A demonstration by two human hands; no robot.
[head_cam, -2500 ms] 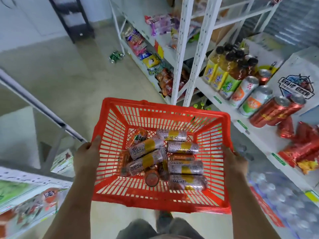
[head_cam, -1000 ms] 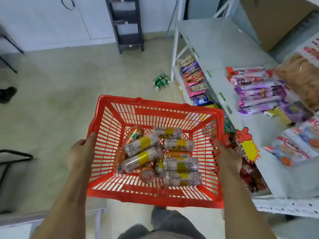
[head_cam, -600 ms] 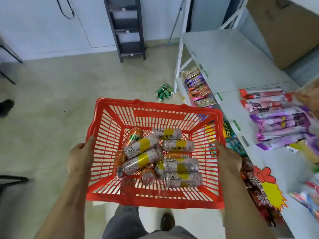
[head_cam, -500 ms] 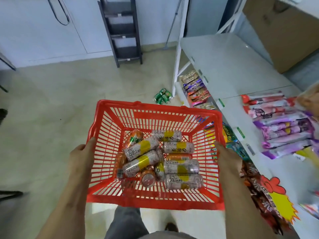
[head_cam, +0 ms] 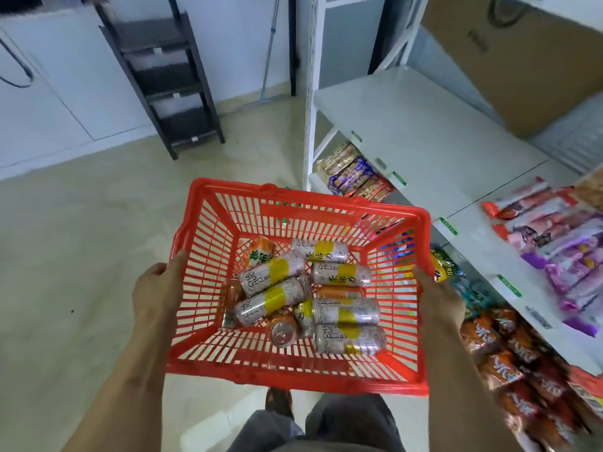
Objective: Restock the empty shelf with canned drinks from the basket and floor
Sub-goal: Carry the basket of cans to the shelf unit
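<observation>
I carry a red plastic basket (head_cam: 208, 243) in front of me, level with my waist. My left hand (head_cam: 156, 288) grips its left rim and my right hand (head_cam: 437, 298) grips its right rim. Several silver-and-yellow drink cans (head_cam: 341, 275) and a few orange ones lie on their sides in the basket's bottom. The bare white shelf (head_cam: 417, 132) stands ahead on the right, just past the basket's far corner. The green cans on the floor are hidden behind the basket's far wall; only specks of green show through the slats.
Snack packets (head_cam: 352, 177) fill the lower shelf under the bare one, and purple and pink packets (head_cam: 554, 243) lie on the shelf to my right. A brown cardboard box (head_cam: 522, 53) sits at the shelf's back. A black step rack (head_cam: 163, 76) stands by the far wall.
I have walked forward along the shelving with the basket held in both hands. The bare shelf is now closer, and the green floor cans have slipped behind the basket.
</observation>
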